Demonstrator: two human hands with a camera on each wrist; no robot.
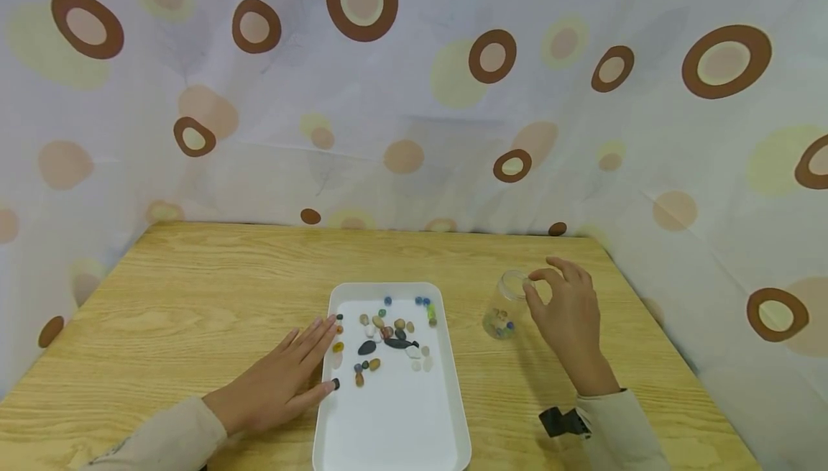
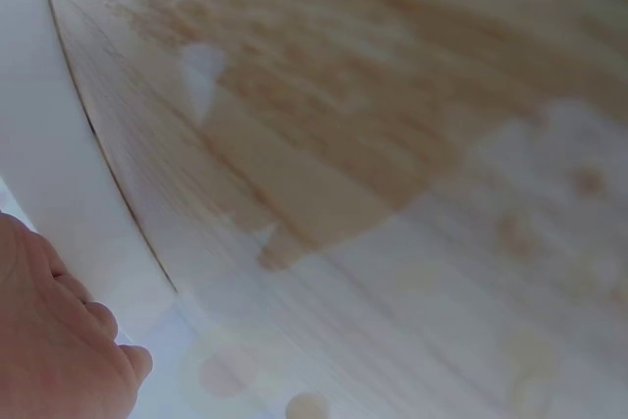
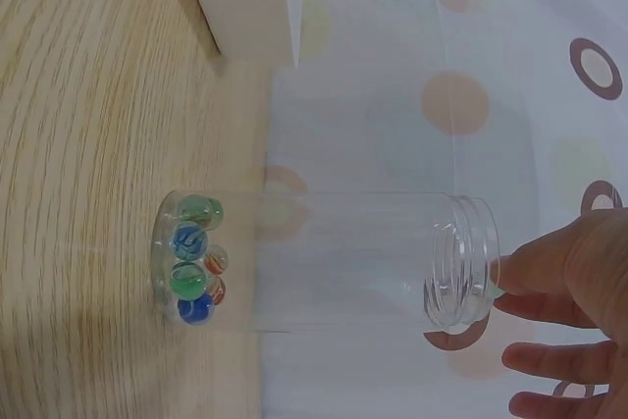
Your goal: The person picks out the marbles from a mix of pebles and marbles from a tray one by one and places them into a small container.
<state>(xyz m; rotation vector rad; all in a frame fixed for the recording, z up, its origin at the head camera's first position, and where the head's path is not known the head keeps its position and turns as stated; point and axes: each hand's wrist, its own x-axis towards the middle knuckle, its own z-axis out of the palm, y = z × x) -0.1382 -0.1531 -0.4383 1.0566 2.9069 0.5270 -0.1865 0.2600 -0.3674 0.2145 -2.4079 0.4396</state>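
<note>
A clear jar (image 1: 497,307) stands upright on the table right of the tray, with several glass marbles (image 3: 188,280) at its bottom. Thumb and index finger of my right hand (image 1: 571,313) pinch at the jar's mouth; a small green glassy marble (image 3: 497,291) barely shows between them, mostly hidden. The other right fingers are spread. My left hand (image 1: 274,385) rests with extended fingers on the left rim of the white tray (image 1: 391,428). In the tray lie several pebbles (image 1: 366,347) and blue marbles (image 1: 388,300).
The wooden table (image 1: 226,277) meets patterned cloth (image 1: 401,119) at its back and sides. A black strap (image 1: 563,422) sits at the right cuff. Small dark and orange stones (image 1: 338,347) lie along the tray's left wall, close to the left fingers.
</note>
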